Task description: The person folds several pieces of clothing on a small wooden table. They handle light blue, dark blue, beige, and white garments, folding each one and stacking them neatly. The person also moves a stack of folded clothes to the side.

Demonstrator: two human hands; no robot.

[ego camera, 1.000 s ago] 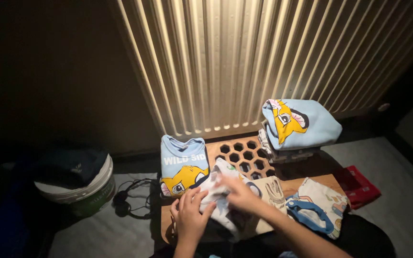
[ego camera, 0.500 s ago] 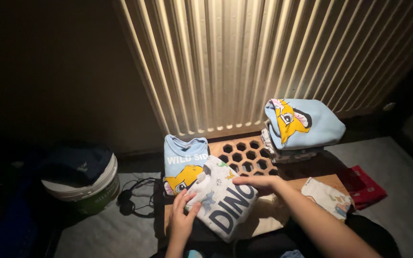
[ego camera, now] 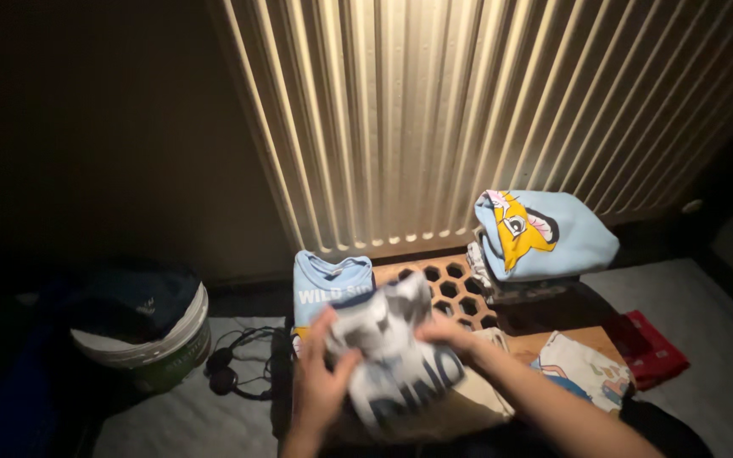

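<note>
Left hand [ego camera: 320, 382], right hand [ego camera: 450, 332], gripping white printed garment [ego camera: 392, 352] (blurred), folded blue top [ego camera: 326, 278] behind

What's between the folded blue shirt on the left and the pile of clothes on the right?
In the head view, a wooden board with honeycomb holes lies between the folded blue shirt and the pile.

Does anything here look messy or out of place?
Mostly tidy: folded tops sit in a stack by the radiator. Odd bits: a red cloth lies on the floor off the wooden board, and headphones with a loose cord lie beside the bucket.
</note>
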